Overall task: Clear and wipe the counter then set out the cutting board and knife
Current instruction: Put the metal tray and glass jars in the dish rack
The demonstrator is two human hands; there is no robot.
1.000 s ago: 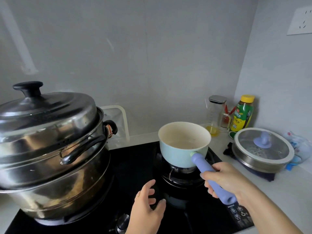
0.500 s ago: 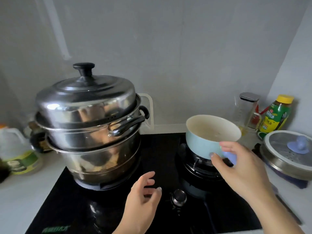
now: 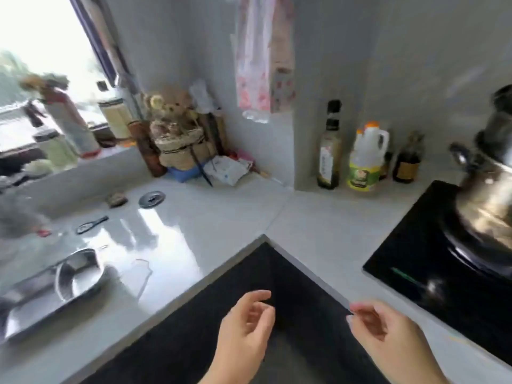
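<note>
Below the inner corner of the grey L-shaped surface point(image 3: 210, 217), I see both my hands empty, fingers loosely curled and parted: left hand point(image 3: 245, 332), right hand point(image 3: 388, 339). At left a steel tray point(image 3: 33, 303) carrying a steel bowl point(image 3: 80, 275) lies on the surface. Bottles point(image 3: 360, 159) stand by the wall; a steel pot point(image 3: 490, 200) sits on the black cooktop point(image 3: 415, 250). I cannot see any cutting board or knife; the view is blurred.

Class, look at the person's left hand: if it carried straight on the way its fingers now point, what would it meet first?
Probably the inner corner edge of the pale grey stone counter. The empty left hand points up and slightly right over the dark floor gap; depth is unclear.
</note>
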